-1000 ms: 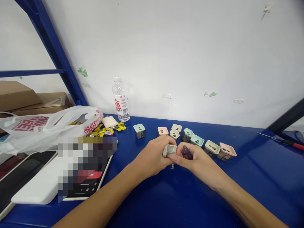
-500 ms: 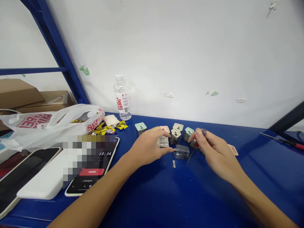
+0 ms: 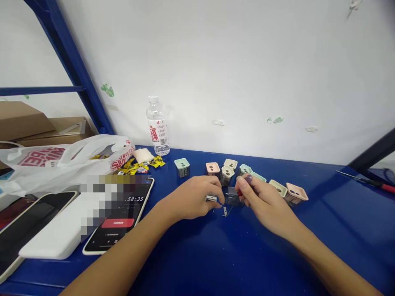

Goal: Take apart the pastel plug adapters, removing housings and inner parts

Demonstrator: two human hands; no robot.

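Centre of frame, on blue table (image 3: 216,255): left hand (image 3: 191,201) clasps grey sharpener insert (image 3: 211,197); right hand (image 3: 262,201) pinches red-handled tool (image 3: 239,192) against clear case (image 3: 231,196). Pastel sharpeners (image 3: 230,164) lined just behind.

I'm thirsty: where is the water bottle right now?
In the head view, the water bottle stands back left on the blue table, against the white wall, just behind the yellow sweets.
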